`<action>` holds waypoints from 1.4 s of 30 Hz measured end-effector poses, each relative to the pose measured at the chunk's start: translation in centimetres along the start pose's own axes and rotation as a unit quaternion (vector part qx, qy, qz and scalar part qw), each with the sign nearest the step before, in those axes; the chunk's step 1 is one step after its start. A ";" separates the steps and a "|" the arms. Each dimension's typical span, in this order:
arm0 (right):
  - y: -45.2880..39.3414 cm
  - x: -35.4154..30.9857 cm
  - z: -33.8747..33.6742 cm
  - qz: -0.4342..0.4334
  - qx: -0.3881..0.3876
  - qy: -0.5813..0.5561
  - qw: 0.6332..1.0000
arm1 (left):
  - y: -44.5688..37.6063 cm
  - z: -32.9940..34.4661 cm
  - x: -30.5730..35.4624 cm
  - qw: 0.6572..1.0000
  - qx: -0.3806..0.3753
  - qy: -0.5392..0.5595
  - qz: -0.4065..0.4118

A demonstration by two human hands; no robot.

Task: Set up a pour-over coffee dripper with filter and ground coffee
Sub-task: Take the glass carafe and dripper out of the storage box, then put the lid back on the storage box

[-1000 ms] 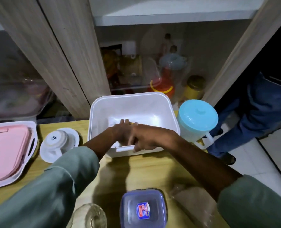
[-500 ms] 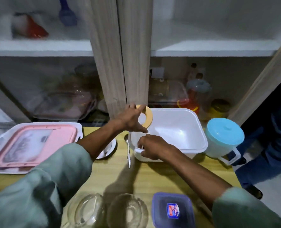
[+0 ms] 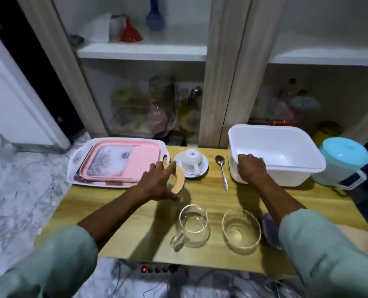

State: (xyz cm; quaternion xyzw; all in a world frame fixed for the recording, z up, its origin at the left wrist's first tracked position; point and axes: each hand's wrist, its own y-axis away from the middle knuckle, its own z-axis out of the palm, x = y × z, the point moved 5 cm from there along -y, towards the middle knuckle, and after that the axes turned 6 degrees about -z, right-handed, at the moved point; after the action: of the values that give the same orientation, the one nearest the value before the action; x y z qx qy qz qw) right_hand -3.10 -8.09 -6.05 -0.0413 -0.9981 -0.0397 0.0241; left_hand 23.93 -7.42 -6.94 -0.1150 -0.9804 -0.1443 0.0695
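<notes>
Wooden table point(image 3: 118, 224): left hand point(image 3: 157, 183) holds ring point(image 3: 178, 181) near tray point(image 3: 75, 168) edge

single head-worn wide-angle view, looking forward and steeply down from close above a wooden table point(image 3: 118, 214), both forearms reaching in from the near edge, cabinet shelves point(image 3: 142, 51) across the far side, floor at left

Home kitchen: crockery cabinet point(image 3: 161, 108), table point(image 3: 122, 211).

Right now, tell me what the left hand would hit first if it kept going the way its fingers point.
Probably the saucer with the upturned cup; the left hand, holding a tan ring, points there, though depth is unclear.
</notes>
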 end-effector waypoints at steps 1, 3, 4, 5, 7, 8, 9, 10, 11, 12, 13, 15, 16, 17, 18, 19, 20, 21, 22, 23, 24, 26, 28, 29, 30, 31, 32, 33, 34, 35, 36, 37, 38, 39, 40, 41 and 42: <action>0.2 -0.3 0.2 0.007 0.002 0.009 1.000 | 0.9 1.1 -1.6 1.000 -0.009 -0.004 -0.006; 0.4 -0.3 0.3 0.019 0.006 0.017 1.000 | 2.2 3.3 -3.9 0.999 -0.030 -0.012 -0.014; 0.4 -0.5 0.5 0.022 0.003 0.019 1.000 | 2.9 4.7 -5.1 0.999 -0.048 -0.016 -0.021; 0.5 -0.5 0.5 0.026 0.004 0.021 0.999 | 3.3 5.9 -5.9 0.997 -0.063 -0.023 -0.026; 0.5 -0.7 0.7 0.028 0.008 0.024 0.999 | 4.0 8.2 -7.0 0.995 -0.088 -0.036 -0.035; 0.5 -0.7 0.8 0.027 0.012 0.025 0.999 | 4.3 9.1 -7.3 0.994 -0.097 -0.042 -0.036; 0.4 -0.8 1.0 0.027 0.013 0.027 0.999 | 4.4 9.9 -7.5 0.992 -0.108 -0.045 -0.036; 0.4 -0.9 1.0 0.029 0.014 0.027 0.999 | 4.5 10.5 -7.6 0.991 -0.117 -0.048 -0.035; 0.3 -0.9 1.1 0.031 0.012 0.026 0.999 | 4.6 11.1 -7.7 0.990 -0.125 -0.050 -0.036; 0.3 -0.9 1.1 0.033 0.012 0.023 0.999 | 4.6 11.4 -7.7 0.990 -0.129 -0.050 -0.037; 0.3 -0.9 1.1 0.034 0.011 0.022 0.999 | 4.6 11.7 -7.8 0.989 -0.132 -0.050 -0.038; 0.5 -1.2 1.1 0.039 0.004 0.027 0.999 | 4.7 11.9 -7.8 0.988 -0.144 -0.047 -0.038; 0.5 -1.3 0.9 0.040 0.006 0.036 0.999 | 4.6 11.5 -7.8 0.987 -0.149 -0.040 -0.040; 0.5 -1.7 0.8 0.040 0.012 0.042 0.998 | 4.5 11.0 -7.8 0.987 -0.152 -0.030 -0.045; 0.3 -2.3 0.4 0.035 0.029 0.042 0.998 | 4.2 10.3 -7.9 0.987 -0.148 -0.018 -0.051; -0.1 -3.2 -0.2 0.022 0.057 0.034 0.998 | 3.7 9.2 -8.0 0.990 -0.132 -0.003 -0.058; -0.6 -4.3 -0.8 0.006 0.084 0.022 0.996 | 3.2 7.9 -8.3 0.992 -0.109 0.018 -0.064; -1.1 -5.8 -1.4 -0.010 0.096 0.008 0.995 | 2.7 6.4 -9.0 0.993 -0.081 0.043 -0.071; -1.6 -7.2 -1.9 -0.022 0.094 -0.008 0.995 | 2.3 5.1 -9.6 0.994 -0.056 0.064 -0.075; -2.0 -8.8 -2.1 -0.036 0.086 -0.025 0.995 | 1.9 4.0 -10.5 0.993 -0.035 0.076 -0.081; -2.4 -10.7 -2.4 -0.055 0.082 -0.042 0.994 | 1.5 2.8 -11.6 0.992 -0.016 0.081 -0.091; -3.2 -14.5 -2.8 -0.089 0.081 -0.075 0.990 | 0.5 0.9 -13.9 0.989 0.009 0.088 -0.116; -4.1 -17.9 -2.7 -0.108 0.070 -0.103 0.986 | -0.9 -0.5 -16.5 0.984 0.022 0.092 -0.148; -4.8 -19.5 -2.6 -0.110 0.059 -0.123 0.984 | -1.7 -1.1 -17.9 0.982 0.027 0.092 -0.160; -5.4 -20.8 -2.2 -0.107 0.045 -0.147 0.982 | -2.5 -1.4 -19.1 0.981 0.032 0.093 -0.169; -6.3 -22.3 -1.7 -0.097 0.026 -0.169 0.980 | -3.4 -1.8 -20.6 0.979 0.035 0.093 -0.175; -6.9 -23.3 -1.2 -0.087 0.005 -0.186 0.979 | -4.1 -1.9 -21.8 0.979 0.036 0.092 -0.180; -7.4 -24.3 -0.4 -0.078 -0.014 -0.194 0.978 | -4.9 -1.9 -23.0 0.978 0.037 0.087 -0.185; -8.2 -25.3 0.4 -0.066 -0.032 -0.196 0.978 | -5.9 -1.9 -24.4 0.978 0.038 0.079 -0.188; -8.6 -26.0 1.3 -0.053 -0.048 -0.193 0.979 | -6.6 -1.8 -25.6 0.978 0.037 0.075 -0.192; -9.1 -26.8 2.2 -0.038 -0.059 -0.190 0.979 | -7.5 -1.6 -26.9 0.977 0.033 0.077 -0.197; -9.5 -27.2 3.0 -0.020 -0.068 -0.189 0.979 | -8.2 -1.5 -27.9 0.975 0.031 0.082 -0.204; -9.6 -27.3 3.8 0.000 -0.077 -0.191 0.979 | -8.8 -1.3 -28.7 0.974 0.028 0.086 -0.210; -9.9 -27.6 4.7 0.020 -0.088 -0.195 0.977 | -9.4 -1.0 -29.7 0.972 0.021 0.087 -0.216; -10.1 -27.7 5.5 0.036 -0.097 -0.203 0.974 | -9.8 -0.7 -30.4 0.971 0.018 0.091 -0.218; -10.2 -27.9 6.2 0.049 -0.108 -0.211 0.970 | -10.2 -0.3 -31.1 0.971 0.015 0.098 -0.216; -10.2 -28.0 6.8 0.059 -0.117 -0.219 0.967 | -10.5 -0.1 -31.5 0.971 0.020 0.111 -0.211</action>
State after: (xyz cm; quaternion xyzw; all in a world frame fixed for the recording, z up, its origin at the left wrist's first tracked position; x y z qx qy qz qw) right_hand 23.64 -19.94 -15.06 -0.1102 -0.9632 -0.1452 -0.1975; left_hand 51.72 -23.72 -14.99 0.1125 -0.9714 -0.1475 0.1484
